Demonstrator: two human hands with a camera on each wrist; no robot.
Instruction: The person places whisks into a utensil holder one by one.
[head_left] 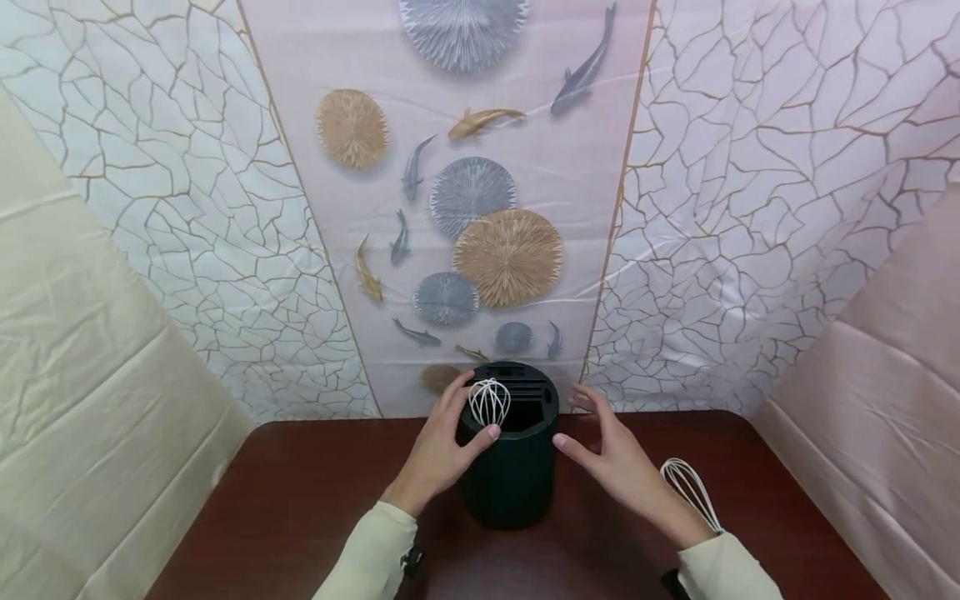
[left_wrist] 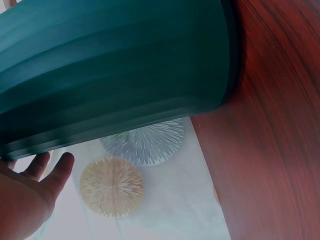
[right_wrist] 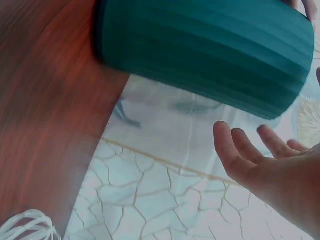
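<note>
A dark green cylindrical utensil holder (head_left: 507, 487) with a slotted top stands upright on the table. The white wire head of a whisk (head_left: 489, 402) shows at the holder's left opening; its lower part is hidden. My left hand (head_left: 442, 437) spans the holder's upper left side, thumb at the front rim and fingers towards the back, loosely spread. To the right of the holder, my right hand (head_left: 618, 458) has its fingers apart and grasps nothing. A second whisk (head_left: 688, 487) lies on the table beyond my right wrist, partly hidden by the forearm.
The reddish-brown wooden table (head_left: 322, 492) ends against a patterned cloth backdrop (head_left: 480, 342) close behind the holder. Pale cloth walls (head_left: 97, 375) slope down on both sides.
</note>
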